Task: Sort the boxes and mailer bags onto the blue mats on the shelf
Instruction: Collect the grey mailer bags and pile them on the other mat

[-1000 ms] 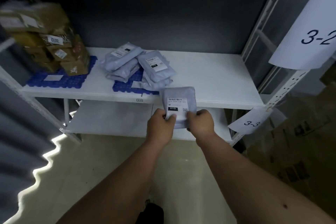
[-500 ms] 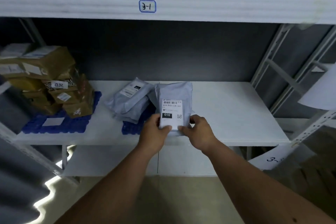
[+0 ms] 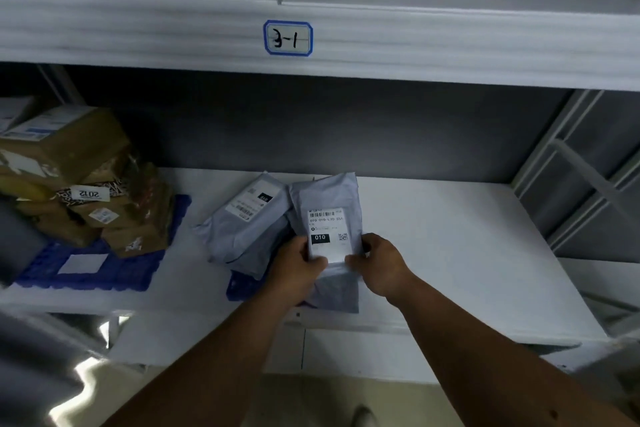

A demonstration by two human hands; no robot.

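While the left hand [image 3: 299,269] and right hand [image 3: 377,267] pinch the lower corners of a grey mailer bag [image 3: 329,218], it hangs over the pile of bags [image 3: 242,222] on the right blue mat [image 3: 239,288]. Placing seems underway; next, lower it squarely and let go. Boxes [image 3: 90,184] occupy the left mat [image 3: 114,274] on the shelf [image 3: 467,253].

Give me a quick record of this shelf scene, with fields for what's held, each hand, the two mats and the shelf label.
held item: grey mailer bag, label reading 010 facing the camera
left hand: grips the bag's lower left edge
right hand: grips the bag's lower right edge
left blue mat: stacked cardboard boxes
middle blue mat: pile of mailer bags
shelf label: 3-1
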